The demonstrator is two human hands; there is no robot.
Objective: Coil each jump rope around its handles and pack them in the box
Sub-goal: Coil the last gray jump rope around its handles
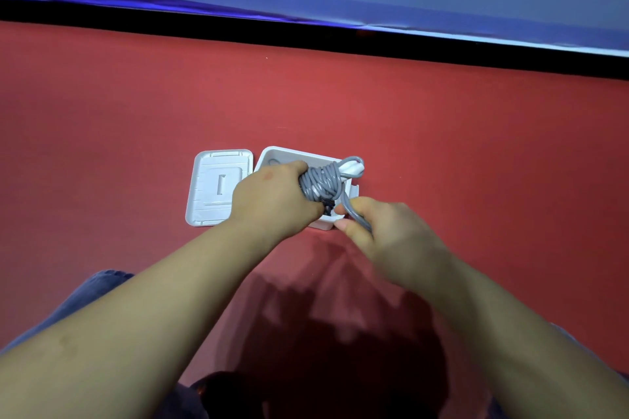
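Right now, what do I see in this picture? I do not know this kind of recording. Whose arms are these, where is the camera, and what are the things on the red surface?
There is no machine here. A person wears one camera on the head, and it looks down at their own two bare arms. The left hand grips a grey jump rope already coiled into a bundle, with a white handle sticking out. The right hand pinches the loose end of the same rope. Under the hands, on the red surface, stands an open white box. Its lid lies beside it, to the left. What is inside the box is hidden by the hands.
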